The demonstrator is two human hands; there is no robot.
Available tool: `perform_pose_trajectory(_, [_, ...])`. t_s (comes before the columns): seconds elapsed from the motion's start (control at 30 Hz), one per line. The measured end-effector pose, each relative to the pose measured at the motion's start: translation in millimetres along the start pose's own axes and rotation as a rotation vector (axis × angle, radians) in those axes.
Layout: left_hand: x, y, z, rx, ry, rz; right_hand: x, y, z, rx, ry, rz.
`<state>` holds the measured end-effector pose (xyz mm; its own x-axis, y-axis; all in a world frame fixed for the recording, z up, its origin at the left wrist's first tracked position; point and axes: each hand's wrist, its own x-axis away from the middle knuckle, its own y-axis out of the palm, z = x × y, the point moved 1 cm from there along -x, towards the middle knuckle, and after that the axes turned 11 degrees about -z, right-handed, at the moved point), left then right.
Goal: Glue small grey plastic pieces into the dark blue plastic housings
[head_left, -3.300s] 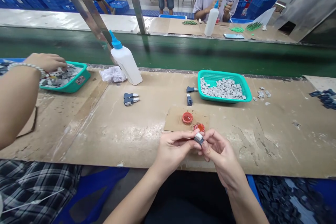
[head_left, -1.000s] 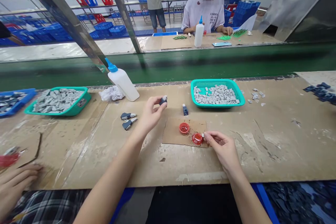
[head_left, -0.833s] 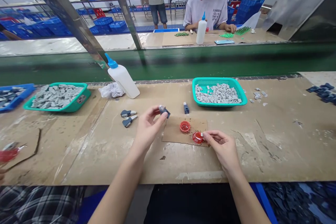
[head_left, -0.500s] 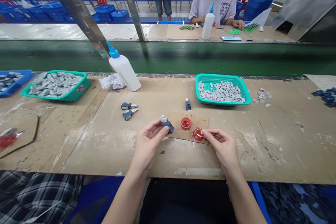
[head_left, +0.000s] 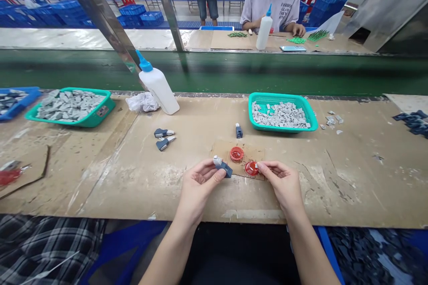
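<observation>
My left hand pinches a small blue-grey plastic part with a white end, held just above the table near its front edge. My right hand is closed in a pinch at the rim of a red cap; what its fingertips hold is too small to make out. A second red cap sits beside it on a cardboard scrap. Another blue part stands farther back.
A teal basket of grey pieces stands at the back right, another teal basket at the left. A white bottle with a blue nozzle leans near crumpled tissue. Two blue parts lie left of centre. A person works across the green conveyor.
My left hand picked up a blue part from farther back and brought it toward me, close to the red caps. My right hand stayed at the red cap.
</observation>
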<state>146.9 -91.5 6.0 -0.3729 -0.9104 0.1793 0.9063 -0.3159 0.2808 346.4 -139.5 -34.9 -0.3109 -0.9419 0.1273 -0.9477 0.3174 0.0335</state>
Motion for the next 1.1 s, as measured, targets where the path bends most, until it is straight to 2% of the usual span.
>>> perform_pose_trajectory(0.5, [8.4,9.0,1.5,0.014,-0.011,-0.056,2.1,-2.8,-1.4,0.0,0.001,-0.025])
perform_pose_trajectory(0.83, [7.6,7.6,-4.4,0.028,-0.003,-0.071,0.9,-3.8,-1.3,-0.051,0.011,-0.025])
perform_pose_trajectory(0.97, [7.7,16.5,-7.6,0.077,0.039,-0.054,13.5,-5.1,-13.4,-0.071,0.009,0.018])
perform_pose_trajectory(1.1, [8.7,32.3,-8.0,0.087,0.107,-0.054,32.8,4.8,-34.6,-0.078,-0.028,-0.022])
